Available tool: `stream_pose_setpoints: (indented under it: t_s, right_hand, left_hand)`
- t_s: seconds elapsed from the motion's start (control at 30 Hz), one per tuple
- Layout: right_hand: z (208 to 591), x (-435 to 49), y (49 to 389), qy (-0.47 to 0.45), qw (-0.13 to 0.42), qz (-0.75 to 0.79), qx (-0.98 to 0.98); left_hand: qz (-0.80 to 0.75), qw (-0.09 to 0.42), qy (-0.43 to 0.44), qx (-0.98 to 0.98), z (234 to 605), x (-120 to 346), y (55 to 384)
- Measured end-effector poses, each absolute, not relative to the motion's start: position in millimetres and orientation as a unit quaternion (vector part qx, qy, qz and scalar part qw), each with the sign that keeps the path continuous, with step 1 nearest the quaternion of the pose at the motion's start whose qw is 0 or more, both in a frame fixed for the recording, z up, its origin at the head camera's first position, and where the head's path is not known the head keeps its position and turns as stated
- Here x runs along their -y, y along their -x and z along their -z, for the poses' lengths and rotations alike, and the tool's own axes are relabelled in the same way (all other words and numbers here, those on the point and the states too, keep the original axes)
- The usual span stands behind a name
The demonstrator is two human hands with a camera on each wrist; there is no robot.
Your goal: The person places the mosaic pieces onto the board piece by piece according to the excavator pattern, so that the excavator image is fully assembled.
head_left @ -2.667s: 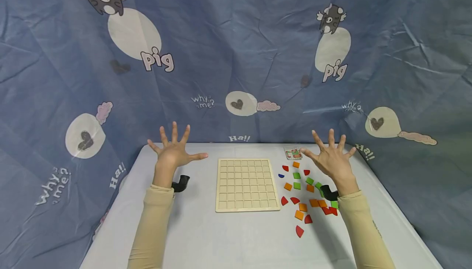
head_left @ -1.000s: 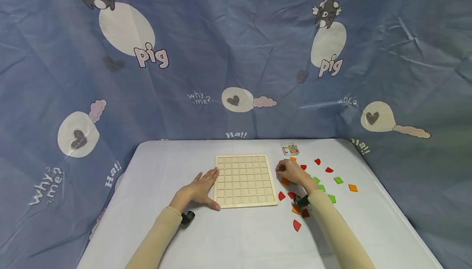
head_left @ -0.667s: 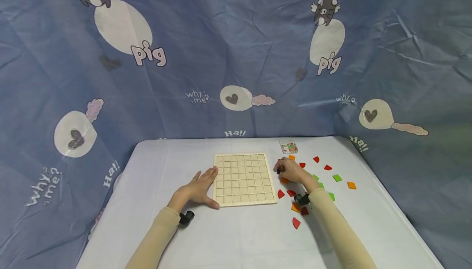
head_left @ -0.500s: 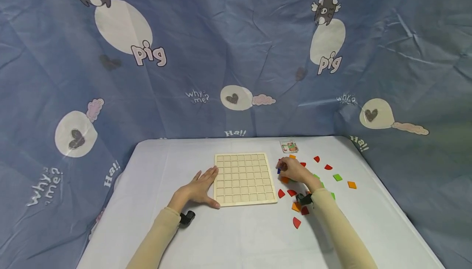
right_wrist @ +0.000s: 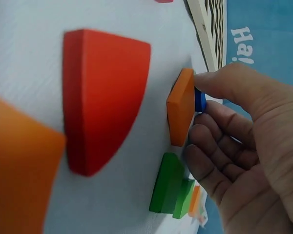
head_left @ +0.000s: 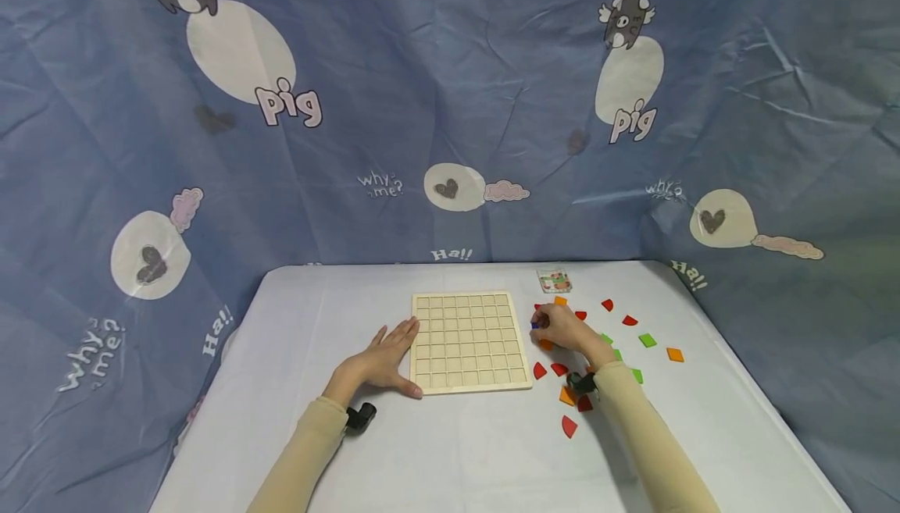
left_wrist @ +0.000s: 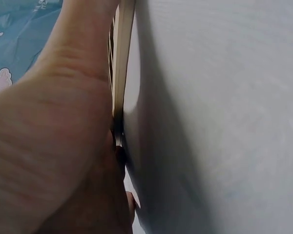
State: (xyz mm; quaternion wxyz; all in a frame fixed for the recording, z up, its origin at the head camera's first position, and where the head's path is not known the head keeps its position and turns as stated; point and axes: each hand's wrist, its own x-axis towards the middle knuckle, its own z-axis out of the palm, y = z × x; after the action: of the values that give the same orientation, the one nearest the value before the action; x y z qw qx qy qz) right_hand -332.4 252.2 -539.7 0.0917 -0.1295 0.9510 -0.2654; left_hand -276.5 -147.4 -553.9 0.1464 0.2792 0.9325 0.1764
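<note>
In the head view my left hand [head_left: 383, 361] lies along the left edge of a pale wooden grid board [head_left: 469, 341], fingers spread and fingertips at its rim. The left wrist view has the palm close up, with the board's side beyond it. My right hand [head_left: 560, 325] is low among the coloured pieces, right of the board. Its thumb and index finger pinch a small blue piece [right_wrist: 200, 100], mostly covered by the fingers. An orange square tile [right_wrist: 181, 107] lies right beside the thumb tip, and a green tile [right_wrist: 167, 184] is below the curled fingers.
Red quarter-round pieces [head_left: 569, 426], orange tiles [head_left: 675, 354] and green tiles [head_left: 648, 340] are scattered around the right forearm. A small picture card [head_left: 555, 280] lies at the back of the white table [head_left: 422, 458]. Patterned blue cloth [head_left: 394, 107] hangs behind.
From raised, spread positions, both hands have come down: the left to the board's edge, the right to the pieces, taking the blue piece. Over the last second the hands stay nearly in place.
</note>
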Motion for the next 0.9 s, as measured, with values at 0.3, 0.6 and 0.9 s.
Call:
stream_pose_setpoints:
  t_s: [0.3,0.6,0.9]
  right_hand:
    - [539.8,-243.2,332.2,0.156,0.074,0.289,-0.942]
    - [537.8,-221.3,337.1,0.178,0.046,0.296,-0.937]
    - [539.6,-212.1,342.7,0.171,0.053,0.29,-0.94]
  left_hand:
    - [-0.166,0.153,-0.274,-0.935,551.7,144.9,276.9]
    - [-0.177,0.143,-0.284,-0.931,551.4,146.8,276.3]
    - [-0.163,0.147,-0.282,-0.934,549.6,144.8,276.5]
